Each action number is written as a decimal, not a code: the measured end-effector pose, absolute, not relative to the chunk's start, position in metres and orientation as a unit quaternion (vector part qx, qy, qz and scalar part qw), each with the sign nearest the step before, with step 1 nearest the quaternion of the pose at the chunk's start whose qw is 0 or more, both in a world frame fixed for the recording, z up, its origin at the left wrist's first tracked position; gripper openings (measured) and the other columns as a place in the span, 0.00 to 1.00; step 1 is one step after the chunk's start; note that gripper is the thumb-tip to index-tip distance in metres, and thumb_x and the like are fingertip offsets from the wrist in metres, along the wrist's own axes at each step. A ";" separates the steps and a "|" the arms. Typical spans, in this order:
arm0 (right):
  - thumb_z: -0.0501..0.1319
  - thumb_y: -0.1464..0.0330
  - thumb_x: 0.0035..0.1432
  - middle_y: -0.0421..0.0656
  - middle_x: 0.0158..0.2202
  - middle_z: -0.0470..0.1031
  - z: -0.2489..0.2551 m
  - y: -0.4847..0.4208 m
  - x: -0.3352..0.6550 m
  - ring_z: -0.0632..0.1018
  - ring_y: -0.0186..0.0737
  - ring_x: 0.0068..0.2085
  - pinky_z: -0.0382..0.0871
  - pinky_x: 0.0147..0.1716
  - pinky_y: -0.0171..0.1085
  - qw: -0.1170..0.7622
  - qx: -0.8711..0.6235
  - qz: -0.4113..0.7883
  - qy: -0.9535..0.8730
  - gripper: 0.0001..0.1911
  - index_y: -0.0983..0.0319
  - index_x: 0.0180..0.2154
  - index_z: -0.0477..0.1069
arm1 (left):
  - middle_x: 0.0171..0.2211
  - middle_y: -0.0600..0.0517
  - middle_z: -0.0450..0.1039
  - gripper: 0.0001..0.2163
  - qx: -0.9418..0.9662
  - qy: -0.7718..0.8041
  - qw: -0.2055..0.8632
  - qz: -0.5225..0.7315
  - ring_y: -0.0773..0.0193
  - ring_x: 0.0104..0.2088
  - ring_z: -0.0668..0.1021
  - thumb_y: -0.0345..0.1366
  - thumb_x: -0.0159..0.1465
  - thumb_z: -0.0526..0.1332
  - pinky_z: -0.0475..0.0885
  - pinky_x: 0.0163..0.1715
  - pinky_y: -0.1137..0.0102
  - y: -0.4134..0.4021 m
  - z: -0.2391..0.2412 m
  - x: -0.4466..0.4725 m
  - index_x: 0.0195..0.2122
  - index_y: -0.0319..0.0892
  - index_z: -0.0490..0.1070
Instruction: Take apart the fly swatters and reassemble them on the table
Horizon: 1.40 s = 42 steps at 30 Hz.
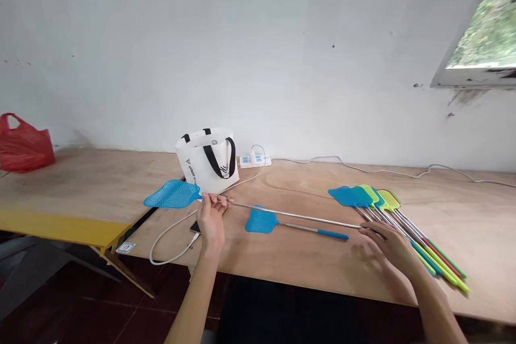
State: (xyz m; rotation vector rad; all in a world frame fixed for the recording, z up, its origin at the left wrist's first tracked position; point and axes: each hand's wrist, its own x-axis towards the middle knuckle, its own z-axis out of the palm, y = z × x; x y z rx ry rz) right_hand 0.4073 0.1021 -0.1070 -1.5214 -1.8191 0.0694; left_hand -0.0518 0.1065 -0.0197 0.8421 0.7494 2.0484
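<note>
A blue fly swatter (173, 194) with a long, thin metal shaft is held level above the table, its mesh head pointing left. My left hand (212, 221) is closed round the shaft just beside the head. Farther right, my right hand (387, 241) grips the other end, and its fingers hide the handle there. Below the shaft, a second blue fly swatter (261, 220) with a shorter shaft lies on the table. Several fly swatters (419, 234) in blue, yellow-green and other colours lie in a fanned pile beside my right hand.
The wooden table (290, 263) runs along the wall. On it are a white bag (197, 169) with black handles, a power strip (255, 160), a white cable (161, 262) and a phone (195, 227) partly behind my left hand. A red plastic bag (26, 148) sits far left.
</note>
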 end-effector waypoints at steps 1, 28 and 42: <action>0.50 0.38 0.62 0.46 0.42 0.83 -0.105 0.100 0.409 0.81 0.54 0.45 0.73 0.46 0.49 0.385 -0.603 0.049 -0.697 0.31 0.54 0.37 0.79 | 0.22 0.57 0.69 0.22 0.339 0.293 0.397 0.801 0.62 0.30 0.79 0.57 0.61 0.66 0.74 0.37 0.67 0.106 -0.019 -0.051 0.27 0.43 0.63; 0.59 0.40 0.58 0.46 0.40 0.84 -0.069 0.081 0.389 0.82 0.51 0.40 0.77 0.39 0.41 0.354 -0.575 0.132 -0.725 0.28 0.55 0.37 0.83 | 0.30 0.46 0.82 0.22 0.338 0.339 0.384 0.790 0.52 0.38 0.86 0.58 0.63 0.62 0.77 0.36 0.66 0.098 -0.026 -0.005 0.32 0.41 0.70; 0.48 0.53 0.73 0.43 0.27 0.79 -0.071 0.051 0.231 0.79 0.41 0.27 0.69 0.28 0.34 0.386 -0.449 0.146 -0.792 0.24 0.58 0.39 0.79 | 0.51 0.41 0.80 0.24 0.461 0.321 0.568 0.601 0.49 0.51 0.81 0.55 0.70 0.52 0.73 0.55 0.55 0.065 -0.075 0.089 0.48 0.40 0.77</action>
